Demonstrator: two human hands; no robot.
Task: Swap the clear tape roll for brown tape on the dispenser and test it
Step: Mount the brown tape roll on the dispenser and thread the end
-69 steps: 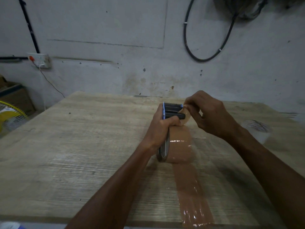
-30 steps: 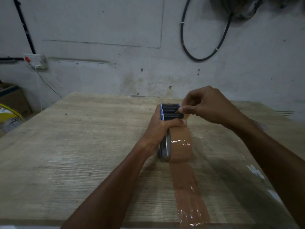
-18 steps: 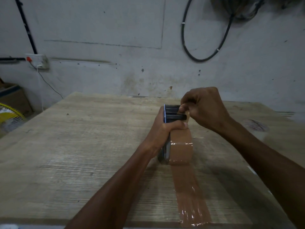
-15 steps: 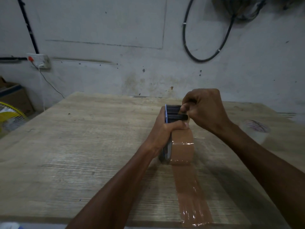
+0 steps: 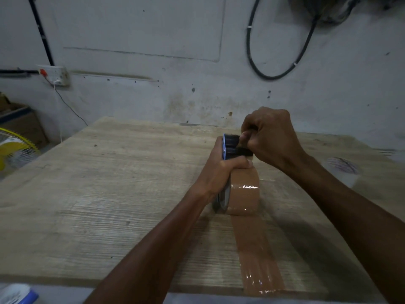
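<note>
Head view, the only 1 here: the brown tape roll point(image 5: 243, 194) was already mounted on the dispenser point(image 5: 230, 148), which stood near the middle of the wooden table point(image 5: 109, 194). The left hand point(image 5: 223, 172) was wrapped tight around the dispenser's body just above the roll. The right hand point(image 5: 269, 137) had its fingers curled and pinching at the black cutter end; whether tape was between them was hidden.

A strip of brown tape point(image 5: 258, 255) ran along the table from under the roll to the near edge, so the swap looked done and the test mostly laid, probably only the cut left. The clear tape roll point(image 5: 341, 170), blurry, sat well off to the right.

The dispenser's long axis ran away from the person, with the cutter end raised toward the wall and the roll's axle running left-right.
</note>
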